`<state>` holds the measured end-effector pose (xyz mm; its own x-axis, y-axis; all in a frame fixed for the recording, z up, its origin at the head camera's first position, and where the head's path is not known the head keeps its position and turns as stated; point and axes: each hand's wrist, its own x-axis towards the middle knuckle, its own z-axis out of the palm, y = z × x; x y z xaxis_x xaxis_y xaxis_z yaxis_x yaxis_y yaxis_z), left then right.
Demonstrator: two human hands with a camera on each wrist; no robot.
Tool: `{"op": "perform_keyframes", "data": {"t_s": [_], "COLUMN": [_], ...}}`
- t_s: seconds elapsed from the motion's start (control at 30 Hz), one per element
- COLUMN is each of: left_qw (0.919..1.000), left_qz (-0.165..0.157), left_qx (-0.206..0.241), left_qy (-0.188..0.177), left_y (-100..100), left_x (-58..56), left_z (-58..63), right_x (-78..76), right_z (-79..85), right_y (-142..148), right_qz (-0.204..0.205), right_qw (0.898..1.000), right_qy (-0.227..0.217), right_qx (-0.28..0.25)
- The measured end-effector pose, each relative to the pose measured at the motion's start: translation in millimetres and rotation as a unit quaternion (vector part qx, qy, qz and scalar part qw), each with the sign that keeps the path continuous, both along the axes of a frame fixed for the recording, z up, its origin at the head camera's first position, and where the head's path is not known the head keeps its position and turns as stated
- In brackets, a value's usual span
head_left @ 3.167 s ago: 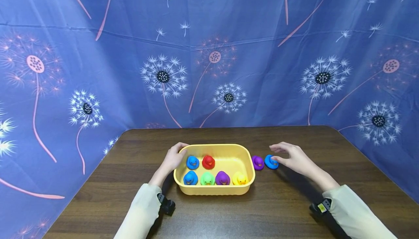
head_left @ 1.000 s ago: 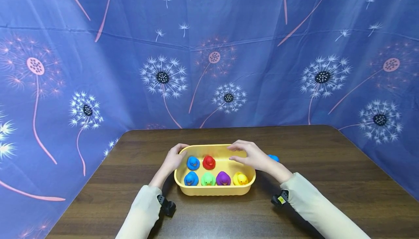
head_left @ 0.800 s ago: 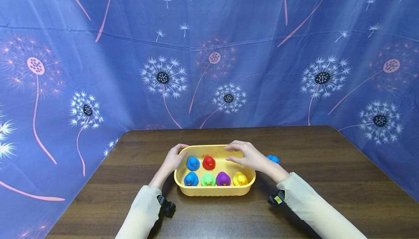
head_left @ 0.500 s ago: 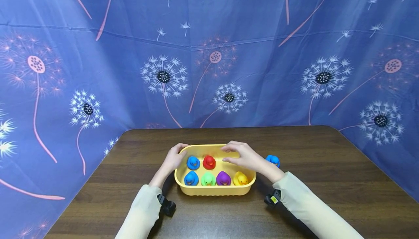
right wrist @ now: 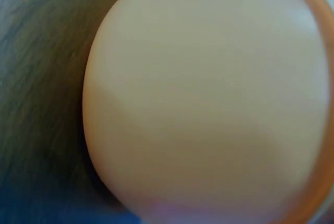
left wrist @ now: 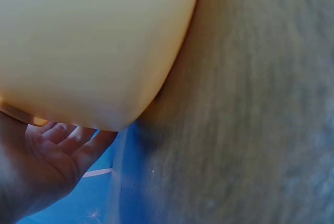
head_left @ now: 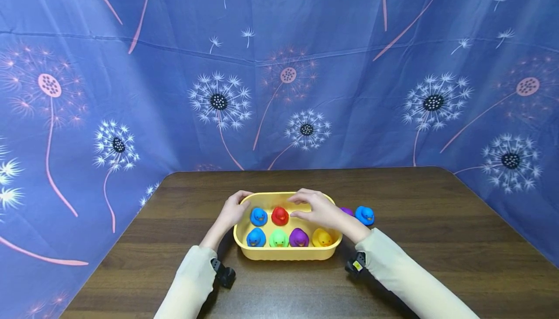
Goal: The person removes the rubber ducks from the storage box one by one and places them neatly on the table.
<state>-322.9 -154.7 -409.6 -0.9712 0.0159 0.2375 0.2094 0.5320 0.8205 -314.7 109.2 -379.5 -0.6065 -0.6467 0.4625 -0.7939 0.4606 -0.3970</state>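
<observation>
1. Nearest me, two pale sleeves are showing, a black wrist camera sitting under each cuff.
2. I am seeing the yellow basin standing upright between the hands; its near row is holding a blue duck, a green duck, a purple duck and a yellow duck.
3. The left hand is gripping the basin's left rim, fingers lying behind the outer wall. I would be keeping that hold firm but light, so nothing is tipping.
4. The right hand is hovering over the basin's right part, thumb and fingers well parted, holding nothing I am seeing. Its thumb is lying just beside the red duck; touching or not, I cannot tell.
5. Left of that, the far blue duck is sitting close, so I would be favouring a straight-down approach, clear of neighbours.
6. Outside, right of the basin, the outer purple duck is hiding partly behind the right arm, beside the outer blue duck.
7. The dark wood-grain table is carrying everything, its near part catching a soft sheen.
8. Behind, a creased blue dandelion-print cloth is hanging.
</observation>
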Motion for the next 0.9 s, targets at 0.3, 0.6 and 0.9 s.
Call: {"op": "perform_keyframes", "data": {"t_s": [0.3, 0.6, 0.9], "left_qw": [1.0, 0.9999, 0.9999], "left_qz": [0.0, 0.002, -0.001], "left_qx": [-0.003, -0.012, -0.011], "left_qy": [-0.005, -0.006, -0.009], "left_y": [1, 0, -1], "left_x": [1.1, 1.1, 2.2], "left_z": [3.0, 3.1, 4.9], "right_x": [0.2, 0.0, 0.4], "right_z": [-2.4, -6.9, -10.4], "right_y": [-12, -23, -33], "right_qz": [-0.018, -0.022, -0.017], "right_qw": [1.0, 0.999, 0.999], "right_qy": [-0.009, -0.018, -0.022], "right_qx": [0.02, 0.021, 0.028]}}
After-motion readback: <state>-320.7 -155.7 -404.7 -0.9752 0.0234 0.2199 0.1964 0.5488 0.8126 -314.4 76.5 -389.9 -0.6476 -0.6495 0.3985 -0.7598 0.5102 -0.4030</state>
